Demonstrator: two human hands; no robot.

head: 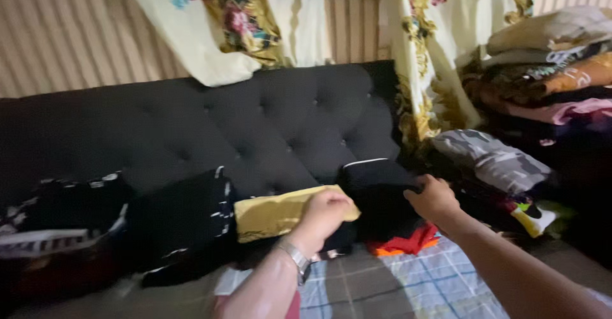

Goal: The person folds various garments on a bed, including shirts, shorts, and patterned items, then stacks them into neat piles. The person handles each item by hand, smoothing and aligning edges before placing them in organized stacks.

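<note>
Sorting of folded clothes, by the look of it, well under way but not finished. Already lined up along the tufted black backrest (274, 121): a black-and-white folded piece (60, 214) at far left, a black folded garment with white trim (185, 220) beside it, then a gap being filled. Left hand (325, 214), wristwatch (296, 258) on the wrist, closed around the near end of a folded mustard-yellow cloth (274, 214), holding it just above the bed and against the base of the backrest. Right hand (433, 198) curled with fingers resting on the edge of a black folded garment with a thin white line (376, 182); whether pinching it or only touching, cannot tell. Under that garment, a red and orange cloth (408, 242) peeking out onto the checked blue-grey bedsheet (421, 281).

Left to do, judging from the scene: setting down the yellow cloth, and probably dealing with the looser heap to the right, where a grey camouflage-pattern piece (491, 156) lies on dark fabrics. Tall stack of folded clothes (554, 64) at upper right, flowered cream curtains (433, 51) hanging behind.

Yellow cloth: folded into a flat oblong, smooth, slightly shiny, edges fairly even, near end bunched inside the grip.
</note>
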